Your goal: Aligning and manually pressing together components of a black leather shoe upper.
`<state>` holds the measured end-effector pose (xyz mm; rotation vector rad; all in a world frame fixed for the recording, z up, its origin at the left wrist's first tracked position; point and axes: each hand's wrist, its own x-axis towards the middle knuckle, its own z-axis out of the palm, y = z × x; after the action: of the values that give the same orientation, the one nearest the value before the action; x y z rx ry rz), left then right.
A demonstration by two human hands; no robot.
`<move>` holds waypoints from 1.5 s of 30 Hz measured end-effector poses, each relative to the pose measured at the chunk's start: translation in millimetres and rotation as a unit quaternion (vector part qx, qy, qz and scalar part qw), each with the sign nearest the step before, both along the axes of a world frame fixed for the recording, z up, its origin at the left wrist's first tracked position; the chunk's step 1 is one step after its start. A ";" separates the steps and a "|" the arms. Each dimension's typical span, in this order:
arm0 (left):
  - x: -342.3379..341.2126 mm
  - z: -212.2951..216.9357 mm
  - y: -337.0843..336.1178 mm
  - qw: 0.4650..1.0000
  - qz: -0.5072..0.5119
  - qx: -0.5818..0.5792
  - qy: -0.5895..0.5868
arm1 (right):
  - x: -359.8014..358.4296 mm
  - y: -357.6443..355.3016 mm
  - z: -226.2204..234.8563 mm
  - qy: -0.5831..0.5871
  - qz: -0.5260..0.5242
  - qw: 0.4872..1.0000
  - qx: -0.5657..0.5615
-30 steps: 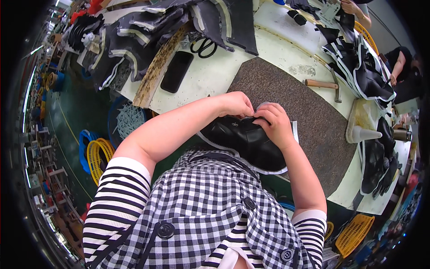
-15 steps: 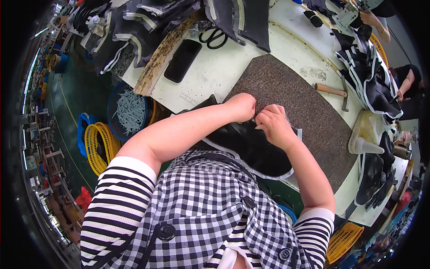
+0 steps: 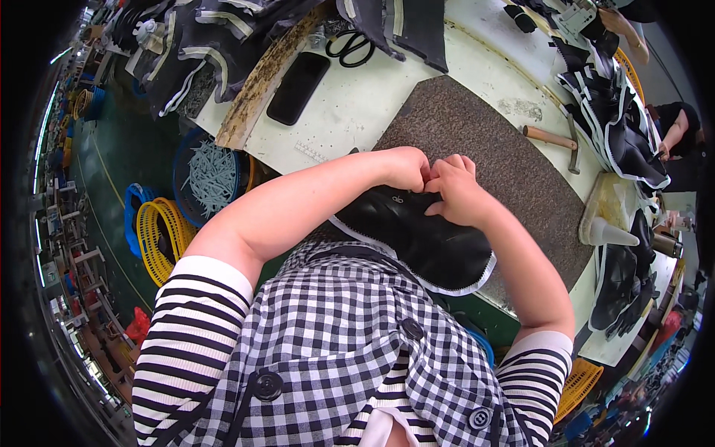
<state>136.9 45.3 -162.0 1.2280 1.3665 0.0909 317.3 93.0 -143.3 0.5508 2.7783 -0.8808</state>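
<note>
A black leather shoe upper (image 3: 436,249) with a white zigzag-stitched edge lies across the near edge of the table, partly on a brown speckled board (image 3: 477,134). My left hand (image 3: 407,169) is closed at the upper's far edge, fingertips curled down. Close against it, my right hand (image 3: 456,192) pinches at the same spot, its thumb on the black leather. Whatever small piece may be between the fingertips is hidden by the hands. A small light mark shows on the leather below my left hand.
A hammer (image 3: 551,138) and a white cone-tipped bottle (image 3: 609,235) lie to the right. Black scissors (image 3: 350,48) and a phone (image 3: 299,88) are at the back left. Stacked black uppers (image 3: 614,134) stand far right. Left of the table is a blue basket of grey strips (image 3: 211,175).
The upper has turned and slid slightly, now showing the light mark on its leather. My hands have drawn closer together, and my right elbow has swung outward.
</note>
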 end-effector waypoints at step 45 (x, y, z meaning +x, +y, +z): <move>32.2 52.0 -40.8 0.955 0.052 0.264 0.126 | 45.7 2.6 -31.3 0.268 -0.348 0.787 -0.433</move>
<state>169.1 4.5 -110.1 1.6500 1.6940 0.4075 363.0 95.6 -174.6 1.2827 2.0527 -2.5994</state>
